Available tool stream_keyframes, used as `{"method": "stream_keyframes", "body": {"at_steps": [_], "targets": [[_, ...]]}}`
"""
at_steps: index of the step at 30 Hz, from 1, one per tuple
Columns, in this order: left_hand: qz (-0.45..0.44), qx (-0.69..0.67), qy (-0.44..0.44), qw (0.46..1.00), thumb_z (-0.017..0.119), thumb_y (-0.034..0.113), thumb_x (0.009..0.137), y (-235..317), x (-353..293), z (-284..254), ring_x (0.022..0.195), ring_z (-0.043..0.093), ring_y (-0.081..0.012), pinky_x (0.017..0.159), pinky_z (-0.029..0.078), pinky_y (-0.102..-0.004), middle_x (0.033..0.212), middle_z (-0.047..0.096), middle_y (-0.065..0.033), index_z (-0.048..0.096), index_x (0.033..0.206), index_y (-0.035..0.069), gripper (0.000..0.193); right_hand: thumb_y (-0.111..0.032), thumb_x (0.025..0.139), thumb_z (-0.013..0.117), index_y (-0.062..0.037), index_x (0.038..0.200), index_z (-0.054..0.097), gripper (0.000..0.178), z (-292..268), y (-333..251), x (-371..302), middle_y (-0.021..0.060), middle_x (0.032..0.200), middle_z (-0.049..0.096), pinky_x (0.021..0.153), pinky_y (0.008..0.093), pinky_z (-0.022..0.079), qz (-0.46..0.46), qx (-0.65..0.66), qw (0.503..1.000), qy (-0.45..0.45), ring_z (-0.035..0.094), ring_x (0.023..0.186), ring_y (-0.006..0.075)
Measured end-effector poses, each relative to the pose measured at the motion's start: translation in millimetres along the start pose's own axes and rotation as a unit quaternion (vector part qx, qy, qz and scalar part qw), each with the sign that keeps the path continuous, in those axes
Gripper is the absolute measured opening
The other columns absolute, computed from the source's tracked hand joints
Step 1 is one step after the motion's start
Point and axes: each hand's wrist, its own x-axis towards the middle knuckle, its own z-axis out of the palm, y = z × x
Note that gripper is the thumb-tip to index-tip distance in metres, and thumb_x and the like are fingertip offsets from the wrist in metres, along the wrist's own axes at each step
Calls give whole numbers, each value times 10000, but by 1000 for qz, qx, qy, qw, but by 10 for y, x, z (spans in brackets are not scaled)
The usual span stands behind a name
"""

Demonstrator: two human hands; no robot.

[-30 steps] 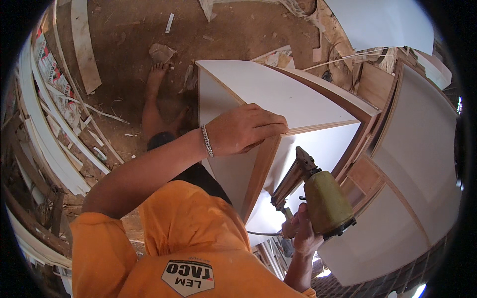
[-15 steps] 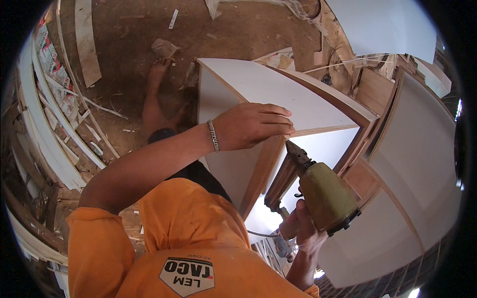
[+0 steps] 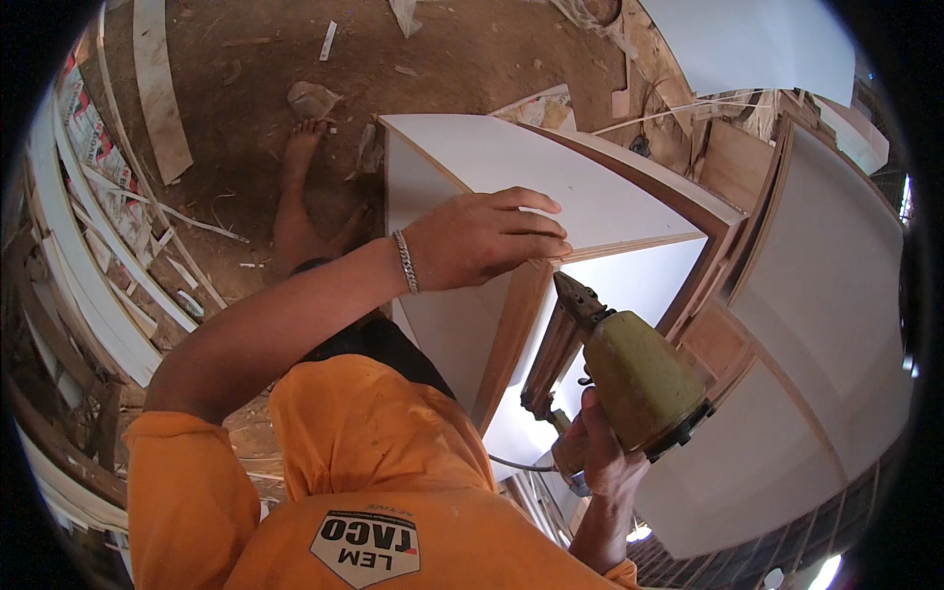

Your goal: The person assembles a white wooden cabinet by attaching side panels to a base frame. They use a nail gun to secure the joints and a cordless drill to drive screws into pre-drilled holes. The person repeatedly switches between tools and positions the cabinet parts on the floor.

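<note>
At the near corner of the white box (image 3: 580,187), your left hand (image 3: 484,238) rests on the top panel's edge, fingers stretched and slightly bent. Thumb hidden; cannot tell whether that grip pinches the wood. Chain bracelet (image 3: 405,262) around the same wrist. Your right hand (image 3: 608,454) has its grip wrapped around the handle of the green nail gun (image 3: 644,379). Gun sits in front of the box, nose tilted up toward the corner, just below your left fingertips; contact with the wood cannot be made out. Thin hose (image 3: 521,464) runs leftward from the handle. Beyond the box, to your left, a bare foot (image 3: 305,140) on the dirt floor (image 3: 231,64). Pale wood strips (image 3: 98,261) lie piled far left; a large white cabinet (image 3: 826,305) stands to your right.
</note>
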Motion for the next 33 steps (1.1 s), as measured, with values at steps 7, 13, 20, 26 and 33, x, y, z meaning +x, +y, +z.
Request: {"method": "stream_keyframes", "body": {"at_steps": [7,13,20,26,33], "targets": [[-101,48,-100,989,610,-54,727,-148,-113,-342,1441,328,-334,1205,290,-431,1531,341,-171,358,1475,134,812,-152,887,709,-5,957,674,168,-48,150,-2,44,710,650,495,285,478,-15,-132,991,-17,598,530,128],[-233,127,39,963,577,-62,710,-350,-462,-853,1437,334,-350,1203,277,-430,1524,366,-165,340,1487,103,829,-147,894,702,-10,948,678,149,-94,266,-23,37,699,641,494,262,465,-58,-125,990,-35,592,533,111],[-393,191,167,884,565,-74,769,-595,-1613,-1441,1383,429,-306,1146,354,-425,1465,466,-136,407,1454,107,726,-167,906,700,-33,901,687,135,-34,221,-62,10,612,611,489,277,458,23,-66,998,-1,579,521,109],[-467,178,161,851,557,-58,779,-539,-2344,-1540,1366,458,-274,1135,359,-413,1452,493,-108,437,1432,92,681,-174,908,706,-32,886,684,145,-79,187,-60,12,604,606,484,276,458,19,-131,990,-37,578,512,107],[-488,125,154,850,537,-48,780,-451,-2207,-1332,1345,486,-248,1112,376,-396,1406,538,-91,465,1403,94,643,-145,897,711,-17,886,687,130,-85,218,-18,27,612,621,459,265,454,-79,-81,993,-44,580,491,107]]}}
